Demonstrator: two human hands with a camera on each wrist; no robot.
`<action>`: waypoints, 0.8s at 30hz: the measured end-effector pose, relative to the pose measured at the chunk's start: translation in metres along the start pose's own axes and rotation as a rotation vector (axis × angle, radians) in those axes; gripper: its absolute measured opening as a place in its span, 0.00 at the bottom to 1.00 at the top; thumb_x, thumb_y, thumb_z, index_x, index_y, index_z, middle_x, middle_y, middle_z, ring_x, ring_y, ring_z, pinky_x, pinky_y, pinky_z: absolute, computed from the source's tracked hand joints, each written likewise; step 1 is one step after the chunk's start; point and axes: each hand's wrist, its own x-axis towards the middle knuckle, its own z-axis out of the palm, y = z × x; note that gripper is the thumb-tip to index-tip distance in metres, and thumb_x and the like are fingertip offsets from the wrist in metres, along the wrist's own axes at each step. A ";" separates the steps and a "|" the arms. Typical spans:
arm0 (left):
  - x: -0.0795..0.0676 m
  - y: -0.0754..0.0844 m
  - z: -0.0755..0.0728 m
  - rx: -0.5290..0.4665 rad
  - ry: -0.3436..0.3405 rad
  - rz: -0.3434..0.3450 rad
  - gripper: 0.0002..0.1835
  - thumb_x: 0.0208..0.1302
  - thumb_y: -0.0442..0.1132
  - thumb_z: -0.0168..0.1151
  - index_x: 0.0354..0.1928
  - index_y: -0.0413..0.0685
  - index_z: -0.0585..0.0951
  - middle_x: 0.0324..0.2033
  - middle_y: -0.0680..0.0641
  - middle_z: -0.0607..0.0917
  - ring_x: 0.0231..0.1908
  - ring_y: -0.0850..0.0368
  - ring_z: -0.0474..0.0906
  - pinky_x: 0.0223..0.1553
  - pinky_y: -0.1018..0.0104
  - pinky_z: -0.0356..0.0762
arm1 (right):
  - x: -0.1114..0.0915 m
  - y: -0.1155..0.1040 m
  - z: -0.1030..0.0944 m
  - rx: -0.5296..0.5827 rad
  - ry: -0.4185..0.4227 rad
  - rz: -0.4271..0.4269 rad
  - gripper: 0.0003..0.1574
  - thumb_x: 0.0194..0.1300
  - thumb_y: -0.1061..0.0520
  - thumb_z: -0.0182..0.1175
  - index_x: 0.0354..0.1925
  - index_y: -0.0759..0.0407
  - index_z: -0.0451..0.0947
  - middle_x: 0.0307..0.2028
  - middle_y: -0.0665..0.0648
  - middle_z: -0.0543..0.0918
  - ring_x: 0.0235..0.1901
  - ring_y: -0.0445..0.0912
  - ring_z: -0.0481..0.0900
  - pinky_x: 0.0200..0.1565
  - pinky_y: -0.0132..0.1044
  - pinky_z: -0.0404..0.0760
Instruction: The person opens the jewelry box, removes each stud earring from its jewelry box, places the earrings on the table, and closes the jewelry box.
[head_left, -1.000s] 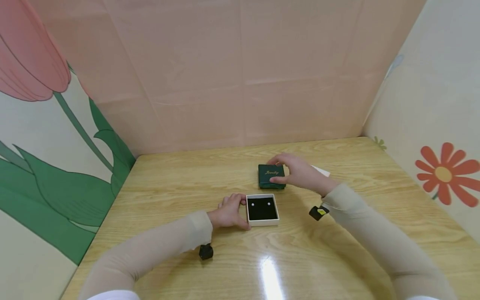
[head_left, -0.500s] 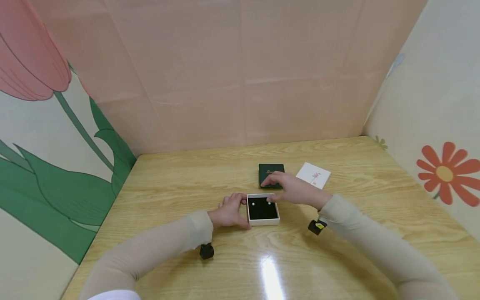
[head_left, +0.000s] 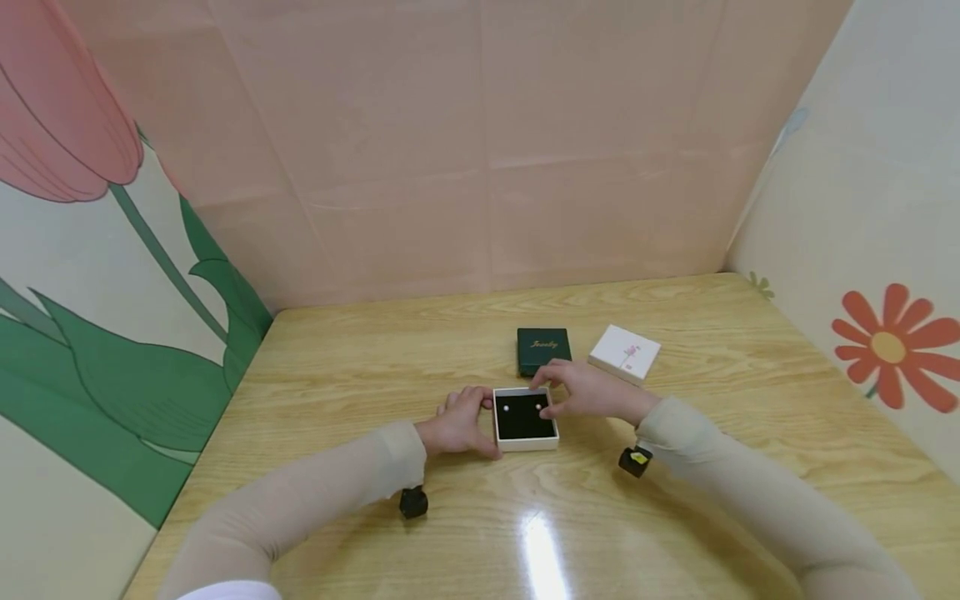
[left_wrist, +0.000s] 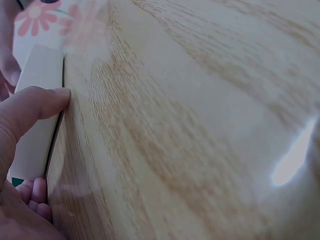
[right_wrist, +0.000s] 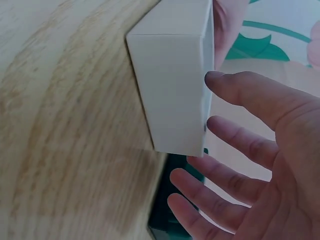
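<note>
A white open jewelry box sits on the table, lined with a black pad that carries two small pearl-like stud earrings. My left hand holds the box at its left side, thumb at the near corner and fingers at the far one. In the left wrist view the thumb lies against the white wall. My right hand is over the box's right edge, thumb tip beside the right stud. Seen from the right wrist, its fingers are spread, thumb and index tips at the rim.
Just behind the box lies a dark green box with gold lettering. To its right is a white lid printed with a pink flower. The wooden table ends at a pink wall covering at the back.
My right hand has left the green box and come nearer, over the right edge of the white box, uncovering the flower-printed lid. The left hand stays on the white box.
</note>
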 end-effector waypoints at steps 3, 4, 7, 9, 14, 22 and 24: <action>0.001 0.001 0.000 -0.010 -0.008 -0.006 0.44 0.36 0.48 0.80 0.58 0.50 0.69 0.50 0.52 0.72 0.50 0.51 0.60 0.53 0.52 0.53 | 0.002 0.004 0.003 -0.010 -0.003 -0.035 0.22 0.57 0.50 0.70 0.48 0.56 0.80 0.46 0.56 0.80 0.46 0.51 0.79 0.49 0.47 0.77; 0.001 0.001 0.000 -0.008 -0.010 -0.008 0.44 0.36 0.48 0.80 0.59 0.50 0.69 0.50 0.52 0.72 0.50 0.52 0.60 0.53 0.53 0.53 | 0.003 0.005 0.004 -0.019 -0.006 -0.037 0.22 0.56 0.50 0.70 0.48 0.56 0.80 0.46 0.55 0.80 0.44 0.49 0.79 0.48 0.45 0.77; 0.002 0.000 0.001 -0.002 -0.011 -0.008 0.44 0.37 0.49 0.81 0.59 0.50 0.69 0.51 0.53 0.72 0.50 0.52 0.60 0.54 0.52 0.53 | 0.004 0.006 0.006 -0.027 -0.020 -0.030 0.20 0.57 0.50 0.69 0.47 0.54 0.80 0.46 0.54 0.80 0.39 0.44 0.76 0.45 0.41 0.76; 0.003 0.000 0.001 0.004 -0.010 -0.007 0.45 0.36 0.49 0.81 0.59 0.51 0.69 0.51 0.53 0.72 0.50 0.52 0.60 0.55 0.51 0.53 | 0.005 0.006 0.007 -0.025 -0.030 -0.024 0.19 0.57 0.50 0.69 0.47 0.53 0.80 0.46 0.53 0.80 0.37 0.42 0.75 0.44 0.40 0.74; 0.003 -0.001 0.001 0.009 -0.017 -0.010 0.45 0.37 0.50 0.81 0.60 0.51 0.69 0.50 0.53 0.72 0.50 0.52 0.60 0.54 0.51 0.53 | 0.006 0.006 0.010 -0.029 -0.033 -0.028 0.17 0.57 0.52 0.69 0.45 0.53 0.80 0.45 0.53 0.80 0.36 0.41 0.73 0.42 0.38 0.74; 0.004 -0.003 0.001 0.004 -0.016 -0.011 0.46 0.37 0.51 0.81 0.60 0.50 0.68 0.51 0.53 0.72 0.50 0.52 0.60 0.53 0.52 0.53 | 0.009 0.006 0.012 -0.015 -0.028 -0.011 0.12 0.57 0.56 0.68 0.40 0.53 0.78 0.39 0.52 0.78 0.28 0.38 0.72 0.33 0.32 0.72; 0.004 -0.003 0.001 0.003 -0.014 -0.010 0.45 0.37 0.50 0.81 0.60 0.51 0.69 0.50 0.53 0.72 0.50 0.52 0.60 0.53 0.53 0.53 | 0.010 0.005 0.012 -0.010 -0.031 0.008 0.11 0.57 0.57 0.68 0.39 0.52 0.78 0.38 0.52 0.77 0.27 0.38 0.72 0.31 0.32 0.72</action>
